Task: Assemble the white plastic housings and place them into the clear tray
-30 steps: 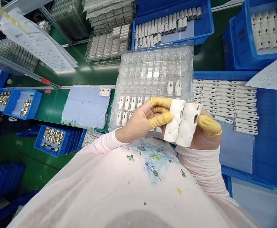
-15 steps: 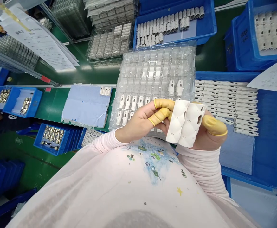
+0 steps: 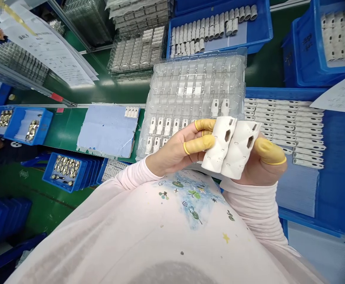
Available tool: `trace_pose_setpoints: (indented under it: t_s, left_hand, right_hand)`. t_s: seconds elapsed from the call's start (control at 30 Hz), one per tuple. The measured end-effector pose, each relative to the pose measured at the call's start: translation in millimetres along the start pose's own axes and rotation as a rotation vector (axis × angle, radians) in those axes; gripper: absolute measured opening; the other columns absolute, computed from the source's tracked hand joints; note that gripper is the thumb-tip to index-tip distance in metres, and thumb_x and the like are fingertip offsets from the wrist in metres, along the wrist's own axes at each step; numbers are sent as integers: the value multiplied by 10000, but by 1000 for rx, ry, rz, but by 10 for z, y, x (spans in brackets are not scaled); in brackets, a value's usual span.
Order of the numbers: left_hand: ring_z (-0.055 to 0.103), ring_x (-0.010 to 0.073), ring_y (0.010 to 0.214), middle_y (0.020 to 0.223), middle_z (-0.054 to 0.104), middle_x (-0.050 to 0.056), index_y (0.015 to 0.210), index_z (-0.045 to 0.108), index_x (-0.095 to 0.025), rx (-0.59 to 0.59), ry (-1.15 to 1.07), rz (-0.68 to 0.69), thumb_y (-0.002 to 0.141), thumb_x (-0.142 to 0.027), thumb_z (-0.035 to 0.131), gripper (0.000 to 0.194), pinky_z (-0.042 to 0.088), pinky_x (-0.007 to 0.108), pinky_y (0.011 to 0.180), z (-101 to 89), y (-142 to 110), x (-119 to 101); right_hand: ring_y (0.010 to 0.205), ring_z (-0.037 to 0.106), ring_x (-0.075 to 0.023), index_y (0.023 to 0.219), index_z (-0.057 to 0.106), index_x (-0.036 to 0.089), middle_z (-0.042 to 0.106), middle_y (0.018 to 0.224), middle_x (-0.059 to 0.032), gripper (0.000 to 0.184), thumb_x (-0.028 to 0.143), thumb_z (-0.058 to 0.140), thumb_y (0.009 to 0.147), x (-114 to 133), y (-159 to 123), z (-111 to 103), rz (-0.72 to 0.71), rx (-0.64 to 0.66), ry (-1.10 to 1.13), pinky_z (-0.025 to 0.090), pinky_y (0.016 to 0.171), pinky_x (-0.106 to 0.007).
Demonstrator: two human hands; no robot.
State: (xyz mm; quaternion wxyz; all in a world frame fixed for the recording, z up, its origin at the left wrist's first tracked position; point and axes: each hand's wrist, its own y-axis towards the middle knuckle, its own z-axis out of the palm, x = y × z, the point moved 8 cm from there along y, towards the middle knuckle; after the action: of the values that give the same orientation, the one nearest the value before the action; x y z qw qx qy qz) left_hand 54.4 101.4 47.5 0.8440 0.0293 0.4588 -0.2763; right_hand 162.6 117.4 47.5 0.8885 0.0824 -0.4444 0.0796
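Two white, faceted, tube-like parts stand side by side between my hands, their dark hexagonal cut-outs showing. My left hand, in yellow finger cots, grips the left part by its edge. Against the other part's right side, my right hand is closed, with its thumb toward me and its other fingers hidden behind. Beneath and beyond my hands lies a clear plastic tray. Rows of similar white parts fill its near pockets, and two more sit farther right.
At right, a large blue bin holds rows of white parts. Another blue bin with white tubes stands behind the tray. On the left, a blue pad lies on the green bench. Small blue bins hold shiny metal pieces.
Both white parts have been turned about their length, so the dark cut-outs now face me more. My left index finger and thumb have shifted along the left part.
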Motion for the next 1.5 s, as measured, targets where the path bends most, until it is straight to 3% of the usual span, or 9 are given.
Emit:
trace_pose_setpoints:
  t_s: [0.13, 0.37, 0.57, 0.67, 0.77, 0.9, 1.2, 1.33, 1.5]
  left_hand:
    - [721, 138, 856, 994, 735, -22, 1142, 713, -274, -1, -44, -25, 728, -577, 939, 561, 586, 275, 779, -46, 43, 49]
    - [728, 124, 826, 986, 738, -28, 1130, 705, -269, 9, -95, -26, 710, -564, 961, 574, 592, 252, 757, -57, 51, 53]
    - [765, 169, 949, 1008, 748, -10, 1118, 705, -249, -25, -133, -71, 776, -477, 943, 475, 605, 275, 831, -141, 57, 132]
    - [769, 166, 985, 1017, 747, 4, 1107, 718, -221, -63, -202, -120, 883, -341, 863, 292, 615, 263, 845, -183, 93, 178]
    - [760, 139, 979, 1030, 739, 16, 1122, 713, -183, -167, -309, -197, 994, -198, 693, 131, 621, 246, 855, -217, 115, 217]
    - [735, 96, 891, 1009, 728, 22, 1198, 690, -150, -294, -451, -257, 1052, -107, 528, 222, 619, 211, 825, -179, 110, 210]
    - [711, 74, 774, 963, 731, 25, 1336, 656, -129, -415, -612, -334, 1089, -101, 432, 334, 604, 148, 709, -129, 105, 219]
    - [772, 111, 1065, 1138, 760, 72, 1395, 649, -127, -496, -698, -378, 1108, -121, 398, 382, 609, 105, 744, -125, 79, 255]
    - [593, 196, 1502, 1537, 658, 105, 1462, 645, -144, -584, -831, -364, 1088, -96, 438, 430, 615, 110, 969, -89, 40, 259]
  right_hand:
    - [607, 634, -191, 624, 719, 266, 662, 650, -12, 328, 536, 855, 752, -21, -6, -19, 4, 1, 51, 564, 603, -365]
    - [518, 587, -183, 593, 690, 269, 566, 522, 14, 366, 529, 872, 776, 14, -1, 110, 5, 9, 81, 559, 582, -369]
    - [602, 665, -193, 705, 735, 282, 693, 682, 14, 406, 582, 989, 604, -100, -20, -31, 102, -183, 76, 629, 594, -387]
    - [699, 732, -205, 765, 763, 294, 752, 770, 16, 448, 599, 1018, 558, -191, -26, -149, 148, -270, 101, 659, 618, -373]
    - [765, 763, -188, 823, 779, 320, 776, 814, 39, 442, 580, 1025, 563, -273, 14, -223, 190, -260, 130, 658, 588, -312]
    - [673, 712, -76, 838, 768, 294, 755, 772, 91, 428, 479, 1046, 570, -367, 58, -304, 242, -249, 229, 611, 538, -144]
    - [619, 708, 12, 827, 695, 199, 767, 722, 121, 363, 287, 1022, 695, -504, 112, -232, 345, -93, 555, 575, 614, 31]
    - [702, 776, -10, 890, 700, 185, 816, 788, 98, 307, 200, 973, 750, -551, 88, -210, 403, -69, 718, 603, 670, 9]
    - [802, 819, -61, 996, 664, 224, 842, 879, 70, 89, 180, 738, 975, -585, 11, -182, 461, -155, 828, 669, 667, -83]
